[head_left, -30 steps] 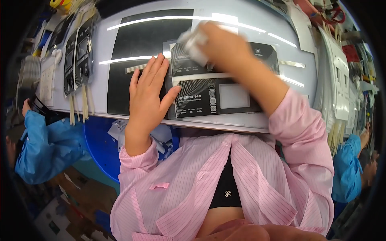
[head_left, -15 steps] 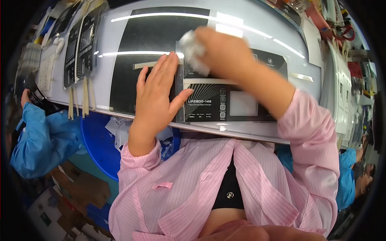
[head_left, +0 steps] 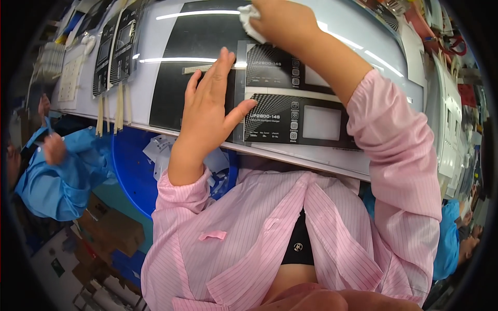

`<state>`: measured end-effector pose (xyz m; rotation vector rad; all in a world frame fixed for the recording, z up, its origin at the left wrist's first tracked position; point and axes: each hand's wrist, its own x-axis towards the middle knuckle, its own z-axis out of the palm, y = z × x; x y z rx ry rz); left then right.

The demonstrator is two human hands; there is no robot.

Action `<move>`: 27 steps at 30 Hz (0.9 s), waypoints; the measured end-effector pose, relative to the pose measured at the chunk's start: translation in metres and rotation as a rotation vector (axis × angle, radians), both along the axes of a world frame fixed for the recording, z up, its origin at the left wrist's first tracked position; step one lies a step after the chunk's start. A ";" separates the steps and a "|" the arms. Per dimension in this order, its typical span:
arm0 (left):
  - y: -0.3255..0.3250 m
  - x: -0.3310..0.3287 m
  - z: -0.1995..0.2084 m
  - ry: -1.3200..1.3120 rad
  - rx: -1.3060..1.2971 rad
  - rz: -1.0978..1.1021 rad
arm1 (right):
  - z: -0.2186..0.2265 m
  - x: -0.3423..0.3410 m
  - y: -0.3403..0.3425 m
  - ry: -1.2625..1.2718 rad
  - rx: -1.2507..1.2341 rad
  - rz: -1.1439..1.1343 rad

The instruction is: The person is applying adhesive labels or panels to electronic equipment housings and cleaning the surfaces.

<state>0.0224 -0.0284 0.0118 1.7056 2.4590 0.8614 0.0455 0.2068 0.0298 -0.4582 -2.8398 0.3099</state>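
Note:
Two black printed membrane panels with pale windows, the nearer panel (head_left: pixel 324 122) and the farther panel (head_left: pixel 272 66), lie side by side on a white work surface, joined by a clear film margin. My left hand (head_left: pixel 210 106) rests flat across their left edge, fingers spread and thumb over the nearer panel. My right hand (head_left: pixel 285 22) is closed on a crumpled white wipe (head_left: pixel 251 24) just beyond the farther panel. That forearm hides the right part of the farther panel. Left of the panels lies a black sheet (head_left: pixel 176 98), with a pale ribbon tail (head_left: pixel 199 69) over it.
More black panels (head_left: pixel 122 46) with pale tails hang toward the table's front edge at left. A blue bin (head_left: pixel 129 160) with scraps stands below the edge. Someone in blue sleeves (head_left: pixel 57 171) is at far left. Red-handled scissors (head_left: pixel 455 45) and white sheets (head_left: pixel 450 119) are at right.
My right hand has moved away from me with the wipe, off the farther panel to beyond its far edge. My left hand stays on the panels' left edge. The view has shifted slightly.

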 end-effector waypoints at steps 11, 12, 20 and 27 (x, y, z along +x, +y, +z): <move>0.000 -0.001 -0.007 0.138 -0.085 0.015 | 0.003 0.121 -0.061 -0.054 -0.085 0.120; 0.000 -0.001 -0.008 0.132 -0.085 0.015 | 0.008 0.128 -0.071 -0.132 -0.084 0.107; -0.003 0.000 -0.012 0.162 -0.088 0.036 | -0.006 0.136 -0.062 0.042 -0.021 0.073; -0.002 -0.006 -0.022 0.158 -0.079 0.028 | -0.015 0.092 -0.107 0.201 -0.174 0.169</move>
